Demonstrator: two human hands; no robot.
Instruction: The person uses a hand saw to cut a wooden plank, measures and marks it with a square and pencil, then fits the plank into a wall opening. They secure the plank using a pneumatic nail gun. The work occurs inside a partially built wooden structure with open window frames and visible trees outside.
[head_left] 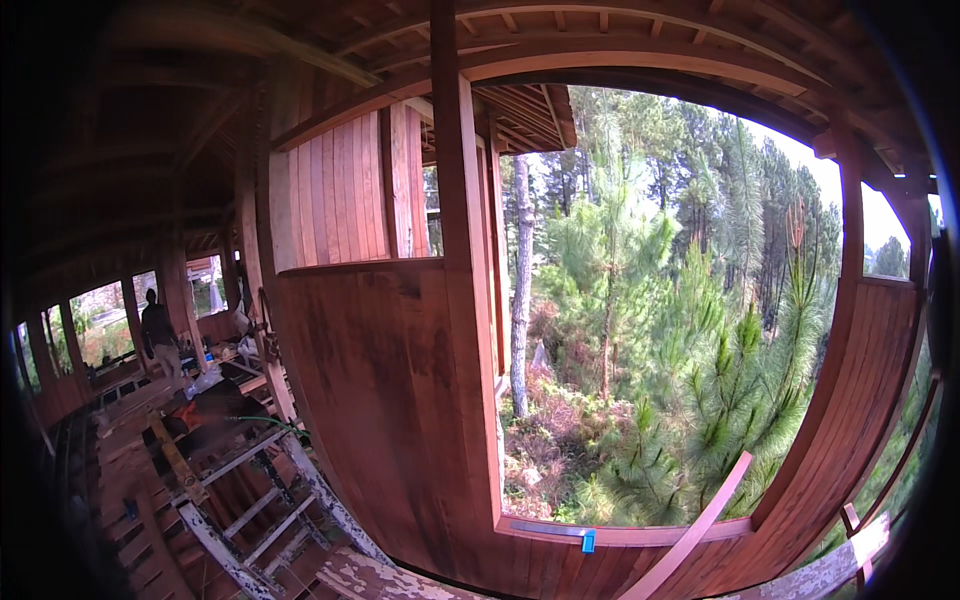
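Note:
Neither of my hands shows in the head view. On the sill of a large wooden window opening rests what looks like a try square, with a blue handle and a pale metal blade. Right of it, a thin reddish wooden strip leans up at a slant across the sill. A dark wooden post stands at the opening's left side, next to a reddish wood panel wall.
A paint-worn ladder-like frame stands at lower left. Weathered planks cross the lower edge. Farther left, another person stands beyond loose boards, bags and a green hose. Pine trees grow outside.

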